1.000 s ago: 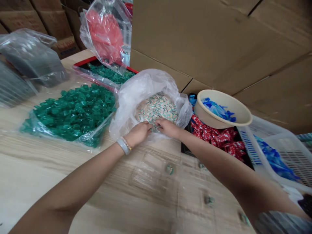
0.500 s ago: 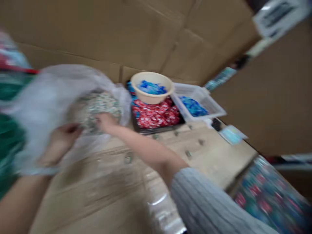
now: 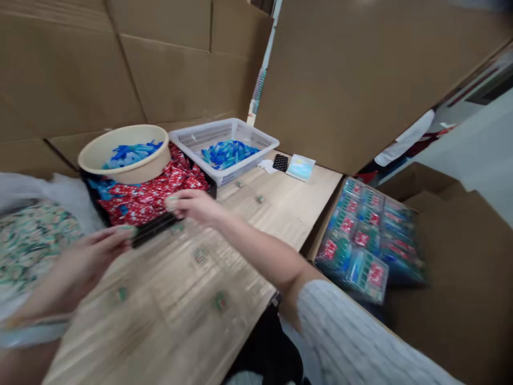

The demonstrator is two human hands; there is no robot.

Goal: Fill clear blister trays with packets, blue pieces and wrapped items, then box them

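My right hand (image 3: 196,207) is closed in a pinch on a small pale-green piece (image 3: 172,202), above the front edge of a black tray (image 3: 154,227). To the left, my left hand (image 3: 86,262) pinches a similar small green-edged piece (image 3: 127,230), blurred by motion. Beside that hand lies an open clear plastic bag (image 3: 86,200) full of small green and cream pieces (image 3: 36,240). On the wooden tabletop (image 3: 160,315), several small green pieces (image 3: 220,302) are spread apart, seemingly in or on clear plastic whose shape I cannot make out.
Red patterned packets (image 3: 140,200) fill the black tray, under a cream basin (image 3: 124,176) of blue pieces. A white basket (image 3: 224,174) holds more blue pieces. At right, a cardboard box (image 3: 460,256) contains several clear packs (image 3: 368,275). Cardboard walls (image 3: 320,80) stand behind.
The view has swung right. Both hands have come out of the bag of small pieces, and the right hand has moved over to the black tray's front edge.
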